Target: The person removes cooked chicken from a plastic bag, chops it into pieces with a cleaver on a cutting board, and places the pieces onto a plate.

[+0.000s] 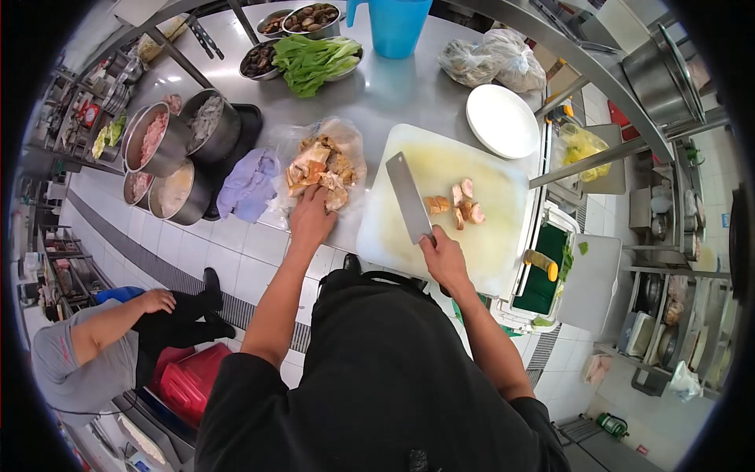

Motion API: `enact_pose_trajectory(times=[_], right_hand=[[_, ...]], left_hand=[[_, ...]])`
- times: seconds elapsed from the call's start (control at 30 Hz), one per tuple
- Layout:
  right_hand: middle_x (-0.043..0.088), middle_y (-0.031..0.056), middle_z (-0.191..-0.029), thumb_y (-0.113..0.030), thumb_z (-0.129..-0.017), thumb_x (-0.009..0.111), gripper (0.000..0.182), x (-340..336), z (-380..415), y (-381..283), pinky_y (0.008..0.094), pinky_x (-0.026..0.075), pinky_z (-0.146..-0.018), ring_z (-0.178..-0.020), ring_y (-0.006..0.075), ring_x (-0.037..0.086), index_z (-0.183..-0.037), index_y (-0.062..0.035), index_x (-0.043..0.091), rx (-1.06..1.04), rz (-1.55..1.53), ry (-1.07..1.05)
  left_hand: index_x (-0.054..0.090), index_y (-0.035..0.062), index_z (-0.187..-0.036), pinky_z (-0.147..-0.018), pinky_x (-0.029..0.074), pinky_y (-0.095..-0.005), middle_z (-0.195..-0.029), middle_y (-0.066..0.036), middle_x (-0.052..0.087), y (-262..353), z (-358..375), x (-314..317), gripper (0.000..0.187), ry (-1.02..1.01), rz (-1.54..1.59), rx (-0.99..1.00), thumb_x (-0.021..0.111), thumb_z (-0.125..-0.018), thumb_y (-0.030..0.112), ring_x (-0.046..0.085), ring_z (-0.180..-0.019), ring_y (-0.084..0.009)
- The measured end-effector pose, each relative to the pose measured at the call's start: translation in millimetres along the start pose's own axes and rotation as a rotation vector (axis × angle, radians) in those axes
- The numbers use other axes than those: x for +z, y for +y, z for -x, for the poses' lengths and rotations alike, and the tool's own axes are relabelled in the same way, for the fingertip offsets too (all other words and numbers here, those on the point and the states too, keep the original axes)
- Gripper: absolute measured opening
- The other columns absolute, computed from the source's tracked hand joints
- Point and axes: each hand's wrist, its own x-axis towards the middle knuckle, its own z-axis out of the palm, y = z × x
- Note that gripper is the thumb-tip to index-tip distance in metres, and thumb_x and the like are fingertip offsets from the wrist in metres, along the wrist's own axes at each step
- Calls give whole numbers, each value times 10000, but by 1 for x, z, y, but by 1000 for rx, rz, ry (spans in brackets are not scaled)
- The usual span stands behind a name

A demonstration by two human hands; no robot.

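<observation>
Has the cleaver (409,197) by its handle, clasped in the right grip (443,253), with the blade over the left half of the cutting board (487,259) and pointing away. Has the left grip (312,216) on the near side of the meat (322,161), fingers touching; cannot tell from here whether grasping or merely resting. See that meat lying in an open plastic bag (352,138) on the desk (425,94), left of the board, and the cut pieces (472,208) on the board, just right of the blade.

Could lose hold of the meat, probably through greasy skin and loose, uneven chunks. Could drag the thin bag along too, by catching film between fingers and meat, and so spill scraps or juice onto the desk. Could brush the purple cloth (250,185) just beside the bag. Might nick the left grip by bringing it back over the board without watching the blade, held out on that same side. Might sweep the cut pieces with a careless turn of the cleaver, perhaps towards the green bin (535,275) beyond the board's right edge. Could also bump the white plate (503,122) near the far right corner by reaching too wide. Cannot tell whether touching the board with the blade or holding it slightly above.
</observation>
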Motion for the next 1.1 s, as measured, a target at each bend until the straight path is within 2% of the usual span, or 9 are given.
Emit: enact_pose_trajectory(times=[0.23,0.3,0.47,0.57,0.7,0.83,0.93,1.0,1.1], right_hand=[[696,288,-848,-330,-998,561,325,-16,-4,36,592,504,-742,-822,511,666,-1060,-11,578,47,68,145],[701,288,-858,-325,-1002,555,324,-21,-4,42,589,508,-747,-826,508,670,-1062,-7,575,40,58,154],[690,299,-875,-312,-1006,570,301,-30,1,36,568,498,-726,-836,520,656,-1086,-22,567,58,142,199],[692,299,-879,-310,-1006,561,298,-39,-2,42,574,497,-732,-837,524,654,-1100,-27,554,75,145,219],[696,296,-884,-308,-1003,559,297,-43,-2,49,576,501,-739,-844,524,657,-1108,-31,548,82,134,211],[695,295,-880,-302,-1003,555,289,-38,-1,51,574,500,-739,-848,523,657,-1092,-27,546,61,113,247],[693,297,-876,-304,-1005,552,292,-39,2,50,574,498,-738,-844,523,656,-1085,-23,547,67,102,262],[691,298,-874,-307,-1005,551,296,-39,2,49,574,497,-738,-842,523,656,-1083,-21,547,72,96,261],[691,301,-878,-315,-1007,546,305,-41,1,48,575,494,-743,-847,521,657,-1089,-21,548,87,105,224]], left_hand=[[621,126,-1341,-968,524,-458,-1324,-122,594,2,6,-21,569,-103,84,-72,754,-788,153,583,-1226,-373],[630,125,-1332,-929,531,-463,-1348,-135,572,4,11,-37,533,196,-13,-85,731,-809,130,589,-1220,-355],[763,54,-1051,-803,552,-467,-814,-133,733,-53,-28,-31,224,234,147,-190,665,-852,89,690,-783,-365],[771,75,-1047,-726,548,-380,-808,-94,727,-61,-37,-52,217,216,410,-309,693,-848,113,679,-711,-254],[742,27,-1091,-707,537,-342,-879,-90,738,-44,-37,-40,279,273,260,-5,714,-835,134,668,-733,-174],[711,53,-1148,-792,557,-432,-993,-166,738,-59,-42,-17,337,180,36,103,681,-813,67,713,-851,-361],[672,53,-1223,-770,579,-412,-1042,-137,740,-82,-56,-29,394,-122,322,-268,699,-830,70,722,-855,-312],[670,41,-1212,-719,592,-338,-1004,-101,742,-93,-59,-42,333,-197,1148,-515,709,-886,93,723,-843,-230],[659,25,-1209,-689,581,-261,-1014,-84,731,-80,-55,-62,277,-254,1405,-491,688,-951,120,710,-842,-168]])
